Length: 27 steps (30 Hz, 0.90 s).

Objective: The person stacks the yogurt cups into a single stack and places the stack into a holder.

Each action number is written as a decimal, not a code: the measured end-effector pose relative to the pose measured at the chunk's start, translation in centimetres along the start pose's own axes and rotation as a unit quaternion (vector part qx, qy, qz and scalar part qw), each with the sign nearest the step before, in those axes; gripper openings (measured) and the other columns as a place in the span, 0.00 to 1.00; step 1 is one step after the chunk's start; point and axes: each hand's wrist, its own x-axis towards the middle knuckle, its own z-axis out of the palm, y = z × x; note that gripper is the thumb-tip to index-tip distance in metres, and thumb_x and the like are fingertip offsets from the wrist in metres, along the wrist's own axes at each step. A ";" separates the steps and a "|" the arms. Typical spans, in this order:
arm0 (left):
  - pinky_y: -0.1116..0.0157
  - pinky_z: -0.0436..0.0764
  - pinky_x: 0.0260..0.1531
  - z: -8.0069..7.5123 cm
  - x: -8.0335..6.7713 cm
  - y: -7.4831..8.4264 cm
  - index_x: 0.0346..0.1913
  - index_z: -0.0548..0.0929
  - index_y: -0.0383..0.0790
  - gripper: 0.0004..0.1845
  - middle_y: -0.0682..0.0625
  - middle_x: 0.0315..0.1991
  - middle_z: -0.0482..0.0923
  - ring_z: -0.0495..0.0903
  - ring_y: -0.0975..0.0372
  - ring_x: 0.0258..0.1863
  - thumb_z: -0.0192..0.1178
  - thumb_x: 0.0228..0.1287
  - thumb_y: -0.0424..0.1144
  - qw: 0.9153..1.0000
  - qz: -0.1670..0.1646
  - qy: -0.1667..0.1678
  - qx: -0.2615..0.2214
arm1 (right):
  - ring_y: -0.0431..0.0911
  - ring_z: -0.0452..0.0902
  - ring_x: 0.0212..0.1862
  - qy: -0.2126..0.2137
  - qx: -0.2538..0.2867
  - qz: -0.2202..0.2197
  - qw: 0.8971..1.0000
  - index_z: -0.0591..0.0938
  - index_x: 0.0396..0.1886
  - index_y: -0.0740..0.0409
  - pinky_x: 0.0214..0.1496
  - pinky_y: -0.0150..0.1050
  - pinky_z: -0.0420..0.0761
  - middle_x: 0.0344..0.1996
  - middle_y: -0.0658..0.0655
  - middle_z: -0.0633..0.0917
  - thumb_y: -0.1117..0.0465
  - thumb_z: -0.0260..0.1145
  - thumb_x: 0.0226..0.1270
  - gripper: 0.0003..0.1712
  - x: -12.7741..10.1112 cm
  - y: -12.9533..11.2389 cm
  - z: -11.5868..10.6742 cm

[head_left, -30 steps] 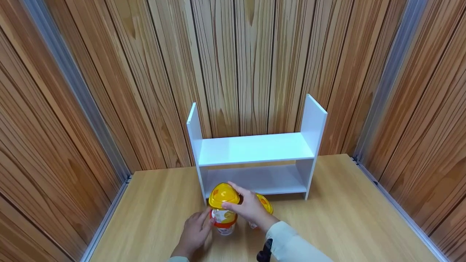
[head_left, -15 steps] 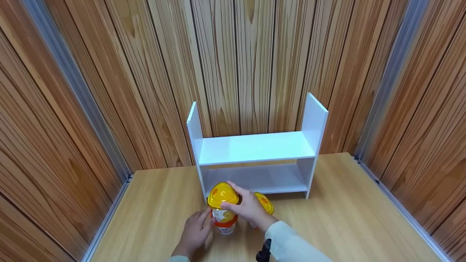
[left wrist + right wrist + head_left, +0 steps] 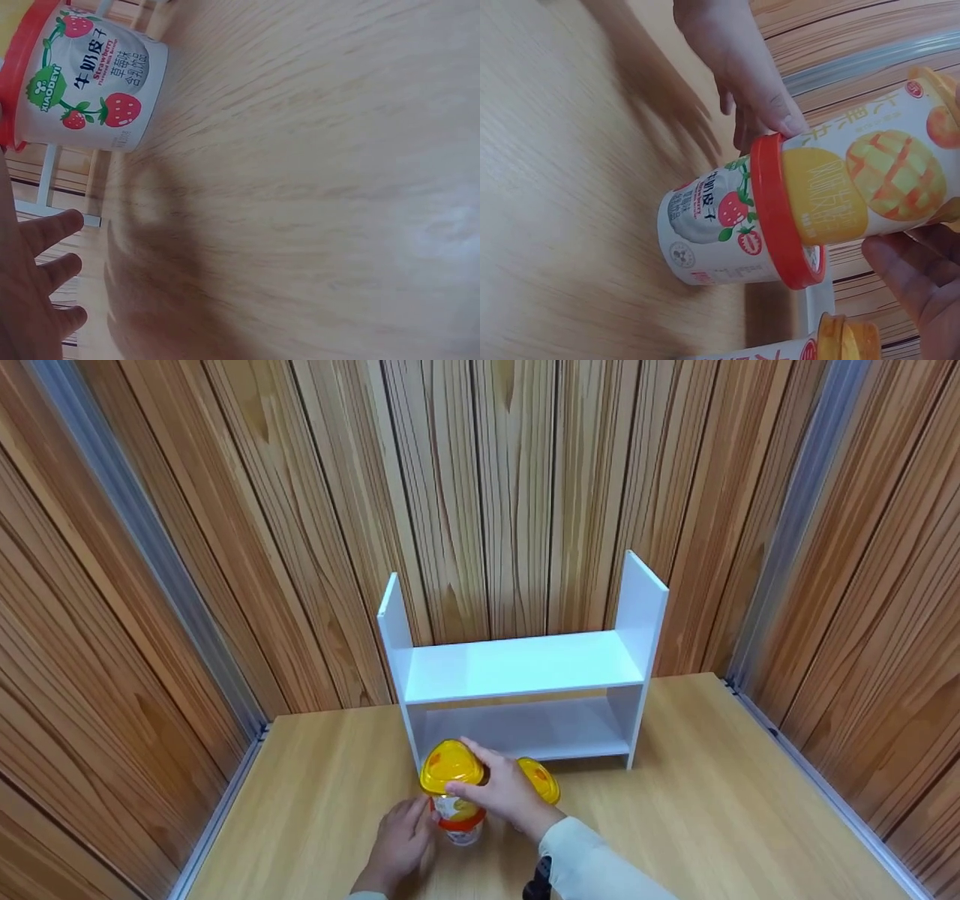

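Right hand grips the mango cup, yellow lid up, stacked on the strawberry cup with the red rim. Left hand has fingers straight, touching the strawberry cup's left side at the rim, grasping nothing. Stack stands on the wooden surface, near centre, just in front of the white shelf. Second yellow-lidded cup stands just right of the stack, partly hidden behind the right hand. Wood-panel walls all round.
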 end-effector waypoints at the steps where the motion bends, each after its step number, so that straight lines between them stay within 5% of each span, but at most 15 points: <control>1: 0.41 0.51 0.61 0.0 0.0 0.1 0.68 0.60 0.61 0.38 0.55 0.64 0.63 0.56 0.50 0.64 0.35 0.57 0.73 1.000 -0.002 -0.002 0.000 | 0.40 0.71 0.54 -0.001 0.001 0.003 1.000 0.60 0.64 0.21 0.54 0.44 0.74 0.60 0.42 0.69 0.35 0.67 0.47 0.42 -0.1 0.0 0.0; 7: 0.41 0.51 0.61 0.0 -0.1 0.1 0.67 0.61 0.65 0.36 0.58 0.62 0.65 0.59 0.51 0.62 0.34 0.57 0.73 1.000 -0.005 -0.004 -0.002 | 0.40 0.71 0.53 -0.007 -0.001 0.017 1.000 0.60 0.64 0.24 0.54 0.44 0.73 0.59 0.42 0.70 0.34 0.67 0.46 0.43 0.0 -0.3 0.0; 16: 0.45 0.59 0.59 0.1 0.2 -0.4 0.68 0.62 0.56 0.35 0.58 0.56 0.69 0.65 0.57 0.56 0.32 0.62 0.69 0.999 0.044 -0.005 -0.017 | 0.41 0.71 0.53 -0.018 0.009 0.036 0.999 0.60 0.68 0.32 0.56 0.46 0.72 0.60 0.43 0.69 0.34 0.67 0.45 0.48 0.1 -0.5 0.0; 27: 0.47 0.60 0.59 0.3 0.2 -0.5 0.68 0.63 0.50 0.35 0.55 0.58 0.70 0.65 0.56 0.57 0.34 0.64 0.66 0.998 0.059 0.010 -0.016 | 0.41 0.71 0.51 -0.035 -0.017 0.042 0.998 0.56 0.66 0.26 0.56 0.47 0.72 0.58 0.42 0.70 0.34 0.69 0.42 0.50 0.2 -1.0 -0.9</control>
